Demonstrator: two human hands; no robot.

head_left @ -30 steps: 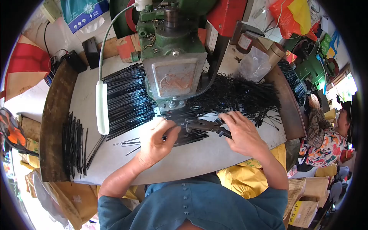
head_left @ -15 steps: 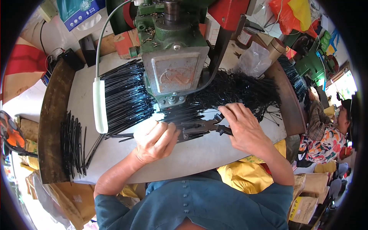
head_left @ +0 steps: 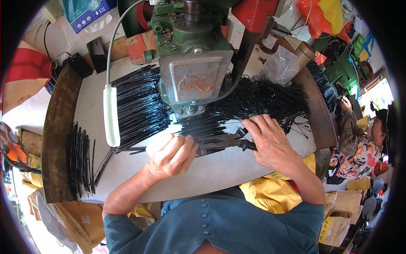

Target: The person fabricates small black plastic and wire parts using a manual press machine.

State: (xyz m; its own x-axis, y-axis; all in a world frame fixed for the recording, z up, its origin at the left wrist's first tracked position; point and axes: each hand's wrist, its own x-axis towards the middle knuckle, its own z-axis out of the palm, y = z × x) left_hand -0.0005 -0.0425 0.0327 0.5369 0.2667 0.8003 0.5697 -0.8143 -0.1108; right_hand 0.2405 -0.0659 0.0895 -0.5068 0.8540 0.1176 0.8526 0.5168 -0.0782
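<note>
My left hand (head_left: 172,155) is closed in a fist low over the metal tabletop, just in front of the green press. Its fingers wrap round thin black rods (head_left: 134,149), which stick out to the left of it. Pliers (head_left: 224,140) lie level between my hands, their jaw end beside the left fist. Curled over the black handles is my right hand (head_left: 269,142), closed on them; the fingertips' grip is partly hidden. Behind the pliers, more black rods (head_left: 198,126) lie under the press head (head_left: 196,78).
Dense bundles of black rods (head_left: 137,101) lie left of the press, with a tangled heap (head_left: 270,99) at right. A white lamp (head_left: 111,116) hangs at left. Rusty rims (head_left: 59,139) edge the table. Another person (head_left: 359,148) works at far right.
The pliers have turned slightly between my hands. The upper part of the press appears shifted a little to the right. Both hands stay nearly where they were.
</note>
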